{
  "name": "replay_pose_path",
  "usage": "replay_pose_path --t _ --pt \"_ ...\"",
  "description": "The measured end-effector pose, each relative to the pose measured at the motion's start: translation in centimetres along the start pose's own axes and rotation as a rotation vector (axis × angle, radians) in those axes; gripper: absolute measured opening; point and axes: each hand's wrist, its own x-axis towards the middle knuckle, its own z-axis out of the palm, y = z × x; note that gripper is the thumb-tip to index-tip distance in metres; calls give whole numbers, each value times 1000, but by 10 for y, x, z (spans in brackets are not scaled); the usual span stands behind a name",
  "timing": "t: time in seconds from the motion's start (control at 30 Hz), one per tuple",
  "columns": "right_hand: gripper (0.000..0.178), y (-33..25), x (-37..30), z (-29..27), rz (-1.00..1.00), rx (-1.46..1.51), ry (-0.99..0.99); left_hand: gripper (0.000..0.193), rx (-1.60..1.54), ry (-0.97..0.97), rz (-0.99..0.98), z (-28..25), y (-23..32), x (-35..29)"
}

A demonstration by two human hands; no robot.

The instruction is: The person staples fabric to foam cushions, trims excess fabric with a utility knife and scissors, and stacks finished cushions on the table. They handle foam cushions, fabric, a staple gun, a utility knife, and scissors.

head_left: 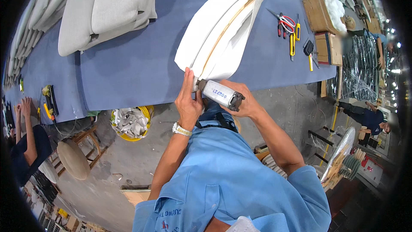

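A curved upholstered panel [208, 32] with white fabric and a tan strip along its open seam stands on the blue-covered table [137, 75]. My left hand [189, 103], wearing a metal watch [182, 129], grips the panel's near end, fingers pressed along its lower corner. My right hand [245, 101] is wrapped round a pneumatic staple gun [219, 93] with a pale, worn body and dark end cap. The gun's nose meets the panel's near end beside my left fingers. The right fingers are mostly hidden behind the gun.
Grey upholstered pads [109, 6] are stacked at the back left. Red-handled scissors [286, 23] and yellow cutters [292, 45] lie right, near a cardboard box [319, 13]. A yellow scrap bin [148, 114] stands below the table; a co-worker's hand [26, 106] is far left, near another staple gun [49, 99].
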Motion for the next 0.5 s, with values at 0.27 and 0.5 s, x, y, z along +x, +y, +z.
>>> replay_pose_path --t 0.27,0.5 --pt "46 -3 8 -4 203 -57 -125 71 -26 35 -68 10 -2 -1" --pt "51 -9 11 3 223 -92 -114 71 -32 61 -18 8 -11 -1"
